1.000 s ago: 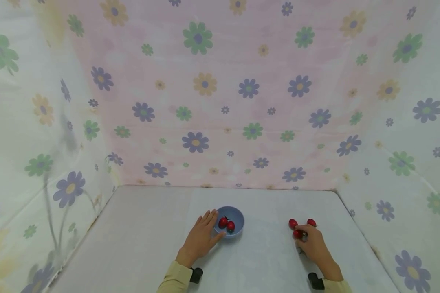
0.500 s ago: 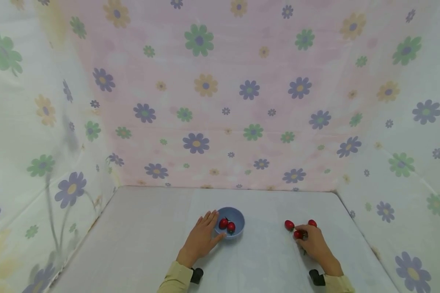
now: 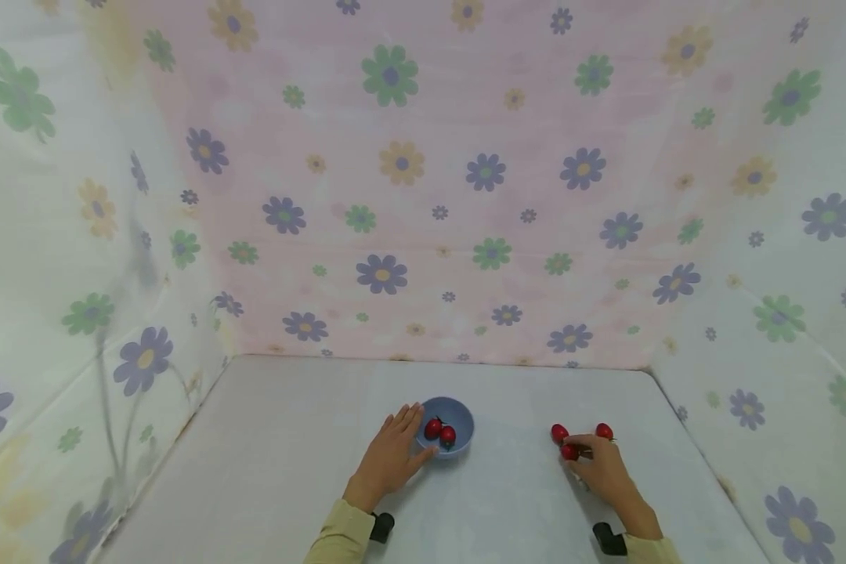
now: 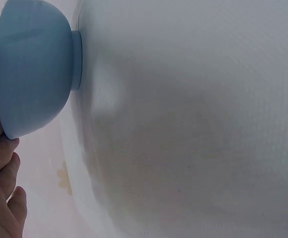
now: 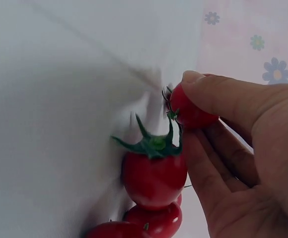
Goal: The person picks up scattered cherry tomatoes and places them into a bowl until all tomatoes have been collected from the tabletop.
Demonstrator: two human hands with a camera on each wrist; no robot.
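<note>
My left hand (image 3: pixel 389 458) rests at the left side of a small blue bowl (image 3: pixel 467 415), fingers extended along its rim and thumb at its near edge. In the left wrist view the fingertips touch the rim of the bowl (image 4: pixel 32 74), which stands upright on its foot. Two cherry tomatoes (image 3: pixel 447 436) lie inside it. To the right, my right hand (image 3: pixel 606 472) pinches a cherry tomato (image 5: pixel 191 109) between thumb and fingers, low at the table. Close by lie a loose tomato (image 3: pixel 559 433) and another tomato (image 3: pixel 604 431). The right wrist view shows a green-topped tomato (image 5: pixel 154 178) beside the fingers.
A white-covered table (image 3: pixel 507 486) carries everything. Flower-printed cloth (image 3: pixel 437 235) rises behind it and along both sides. More red tomatoes (image 5: pixel 116 230) show at the bottom of the right wrist view, partly cut off.
The loose tomato left of my right hand has shifted slightly left and turned. The pinched tomato has moved a little left with the fingers. My left hand keeps its place at the bowl.
</note>
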